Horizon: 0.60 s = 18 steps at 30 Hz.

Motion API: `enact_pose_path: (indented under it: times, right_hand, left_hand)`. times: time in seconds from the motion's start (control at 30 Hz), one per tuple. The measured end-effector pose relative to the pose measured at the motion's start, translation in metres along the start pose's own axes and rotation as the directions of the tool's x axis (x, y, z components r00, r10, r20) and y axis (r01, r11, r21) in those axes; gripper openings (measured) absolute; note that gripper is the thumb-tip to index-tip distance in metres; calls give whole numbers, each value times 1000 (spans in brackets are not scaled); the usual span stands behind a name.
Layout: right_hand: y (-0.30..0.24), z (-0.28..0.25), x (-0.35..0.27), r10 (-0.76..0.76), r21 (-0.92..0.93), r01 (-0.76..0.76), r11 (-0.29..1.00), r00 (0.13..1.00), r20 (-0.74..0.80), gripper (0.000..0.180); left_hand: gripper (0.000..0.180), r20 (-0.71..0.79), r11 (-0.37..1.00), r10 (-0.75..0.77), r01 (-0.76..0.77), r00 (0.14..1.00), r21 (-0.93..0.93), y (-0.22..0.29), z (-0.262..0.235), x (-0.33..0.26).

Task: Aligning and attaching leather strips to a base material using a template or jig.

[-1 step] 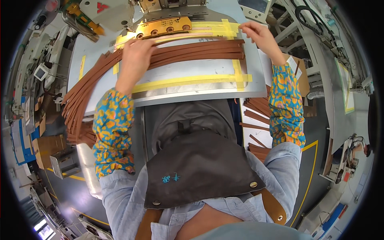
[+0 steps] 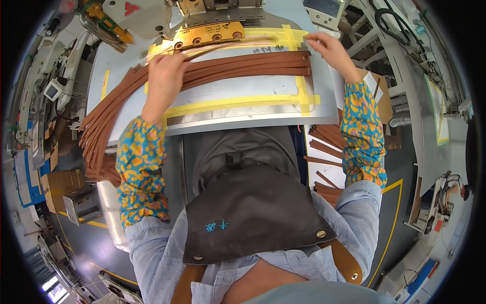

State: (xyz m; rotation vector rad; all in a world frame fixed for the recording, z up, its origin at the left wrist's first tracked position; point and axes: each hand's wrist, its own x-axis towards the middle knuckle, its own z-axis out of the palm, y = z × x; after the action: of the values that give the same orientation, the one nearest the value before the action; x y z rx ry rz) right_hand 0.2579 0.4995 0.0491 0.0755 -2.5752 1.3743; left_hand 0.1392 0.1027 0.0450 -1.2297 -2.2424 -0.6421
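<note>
My left hand (image 2: pixel 166 76) is closed on a thin brown strip (image 2: pixel 205 51) at the left of the work plate (image 2: pixel 243 86). That strip runs rightward in front of a yellow block with round holes (image 2: pixel 210 34); its right end is blurred by motion. Beneath and beside the hand lies a bundle of long brown strips (image 2: pixel 248 66), which bends over the plate's left edge and hangs down. My right hand (image 2: pixel 331 53) hovers by the right end of the yellow tape (image 2: pixel 293 38). Its fingers are loosely bent and apart, with nothing visible in them.
A machine head (image 2: pixel 136 15) stands behind the plate, with a control panel (image 2: pixel 324 7) at the back right. More brown strips (image 2: pixel 326 147) lie on a white surface below my right forearm. A cardboard box (image 2: pixel 61 190) sits on the floor at left.
My left hand has shifted slightly left and toward me. The thin strip has moved, uncovering more of the handwriting on the plate. My right hand has barely moved.
</note>
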Motion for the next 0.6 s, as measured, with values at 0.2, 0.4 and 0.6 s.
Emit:
enact_pose_path:
  times: [0.2, 0.4, 0.6]
  right_hand:
    - [55, 0, 1, 75, -120, -68, 990, 996, 53, 10]
    - [38, -10, 0, 310, 175, -308, 935, 951, 18, 7]
    - [69, -41, -12, 427, 343, -362, 867, 894, -136, 10]
  left_hand:
    - [11, 103, 772, -544, 544, 833, -328, -90, -47, -86]
    - [25, -138, 646, -733, 619, 666, -446, -115, -68, -107]
    - [51, -175, 355, -863, 816, 473, 455, -113, -90, -99]
